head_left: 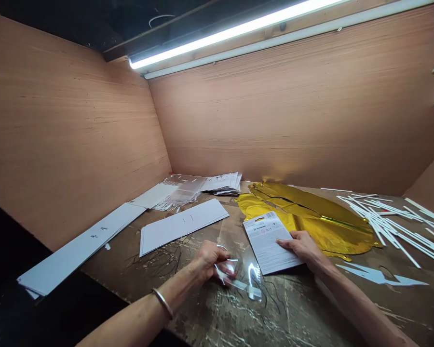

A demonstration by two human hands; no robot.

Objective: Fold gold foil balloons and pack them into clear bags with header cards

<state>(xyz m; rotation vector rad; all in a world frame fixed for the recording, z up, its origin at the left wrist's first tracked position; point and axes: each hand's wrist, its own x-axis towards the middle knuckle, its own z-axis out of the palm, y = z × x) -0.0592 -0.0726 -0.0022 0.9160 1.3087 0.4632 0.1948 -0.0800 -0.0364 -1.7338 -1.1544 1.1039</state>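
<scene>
I have the left hand (217, 260) closed on a clear plastic sleeve (245, 285) over the middle of the worktop (202, 313). The right hand (302, 248) grips 1 printed hang-hole card (265, 241) by its right side, just beside the sleeve. Behind the card, I see flat gold foil balloons (321, 226) toward the back edge, white sticks (394, 229) scattered near the back right corner, and stacked printed cards (221, 182) by the back edge.

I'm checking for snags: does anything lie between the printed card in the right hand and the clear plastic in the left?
Nothing visible stands between the printed card and the clear plastic; the gold foil lies beyond the card.
</scene>
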